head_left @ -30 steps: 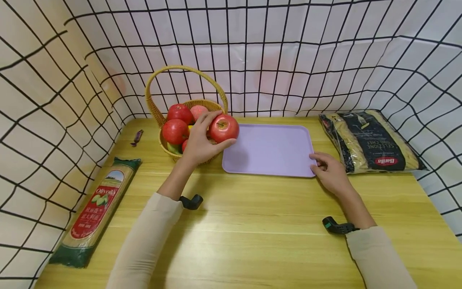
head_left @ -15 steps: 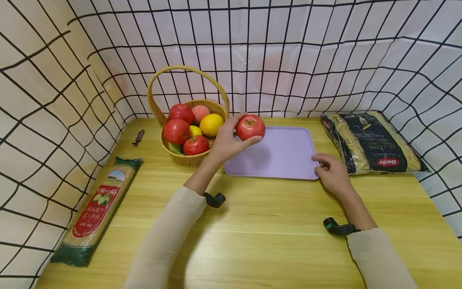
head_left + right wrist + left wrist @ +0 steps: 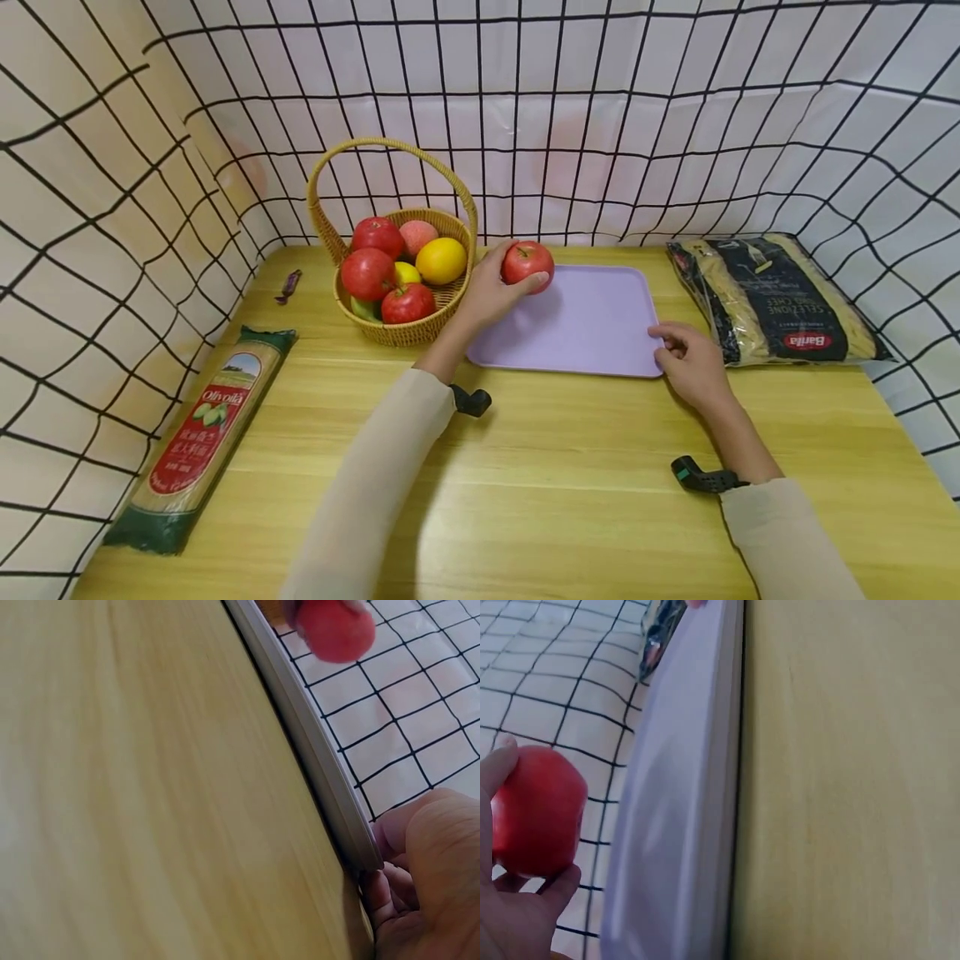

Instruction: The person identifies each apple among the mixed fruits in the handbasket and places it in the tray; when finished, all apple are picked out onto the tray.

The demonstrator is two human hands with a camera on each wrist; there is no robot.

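My left hand (image 3: 492, 290) grips a red apple (image 3: 529, 265) over the left back part of the lilac tray (image 3: 592, 333). In the left wrist view, fingers and thumb curl round the apple (image 3: 541, 810), and a gap shows between it and the tray (image 3: 667, 787). At the tray's right edge, near the front corner, my right hand (image 3: 692, 360) pinches the rim. The right wrist view has thumb and fingers on either side of the tray's rim (image 3: 322, 761). Left of the tray stands a wicker basket (image 3: 397, 335) holding apples, a lemon (image 3: 441, 261) and other fruit.
A clear bag of pasta (image 3: 780, 300) lies right of the tray, close to the right hand. At the left edge lies a long pack of spaghetti (image 3: 202, 442), with a small wrapped candy (image 3: 288, 286) behind it. Grid-patterned cloth (image 3: 570, 117) walls the wooden table.
The left hand has carried the apple rightward from over the basket to over the tray, and slightly lower at the end. The right hand stays at the tray's edge.
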